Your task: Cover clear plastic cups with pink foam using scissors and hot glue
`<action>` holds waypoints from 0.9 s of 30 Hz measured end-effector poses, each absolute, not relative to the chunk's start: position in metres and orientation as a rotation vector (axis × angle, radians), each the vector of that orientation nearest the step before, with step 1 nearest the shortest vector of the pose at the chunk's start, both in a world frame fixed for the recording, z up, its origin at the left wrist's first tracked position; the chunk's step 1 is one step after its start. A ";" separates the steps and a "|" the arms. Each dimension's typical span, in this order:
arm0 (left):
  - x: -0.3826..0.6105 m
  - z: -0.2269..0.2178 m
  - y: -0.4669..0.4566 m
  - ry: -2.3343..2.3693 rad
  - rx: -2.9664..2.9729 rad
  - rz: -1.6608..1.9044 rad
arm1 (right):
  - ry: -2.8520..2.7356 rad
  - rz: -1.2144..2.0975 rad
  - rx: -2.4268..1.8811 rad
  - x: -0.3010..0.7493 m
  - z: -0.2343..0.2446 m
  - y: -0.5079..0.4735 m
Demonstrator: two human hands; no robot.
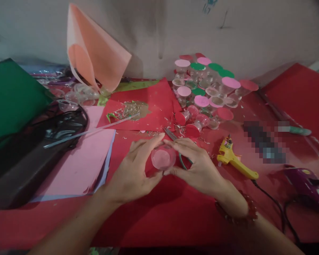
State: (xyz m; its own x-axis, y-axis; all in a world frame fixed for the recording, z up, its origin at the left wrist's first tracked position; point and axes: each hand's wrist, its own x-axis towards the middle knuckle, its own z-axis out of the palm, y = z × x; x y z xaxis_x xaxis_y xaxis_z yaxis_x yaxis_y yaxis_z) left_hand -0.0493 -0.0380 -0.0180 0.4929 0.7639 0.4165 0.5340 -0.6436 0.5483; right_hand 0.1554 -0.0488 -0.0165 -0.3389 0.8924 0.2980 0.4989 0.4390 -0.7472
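Observation:
A clear plastic cup [163,158] is held between my two hands over the red table, its round face turned up toward me. My left hand [138,164] curves around its left side, thumb low and fingers at the far edge. On the other side, my right hand [195,164] grips the rim with fingertips above and thumb below. Just behind my right fingers lies a pair of scissors [185,161], partly hidden by the hand. A yellow hot glue gun [235,161] rests to the right of my right hand.
Joined clear cups with pink, green and red paper discs [202,101] crowd the back right. Shavings [133,109] lie on red paper [159,95], beside a glue stick [93,131]. Pink sheets [77,159] and a black bag [39,156] are left. A purple device [305,184] sits right.

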 end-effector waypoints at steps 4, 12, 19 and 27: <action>-0.051 -0.018 -0.036 1.115 2.435 0.902 | -1.989 0.728 -1.180 0.153 -0.017 -0.046; -0.049 -0.021 -0.035 1.132 2.402 0.850 | -2.007 0.701 -1.188 0.154 -0.021 -0.045; -0.049 -0.018 -0.033 1.147 2.385 0.796 | -2.007 0.703 -1.179 0.154 -0.023 -0.044; -0.049 -0.021 -0.031 1.159 2.416 0.786 | -1.967 0.727 -1.191 0.153 -0.023 -0.046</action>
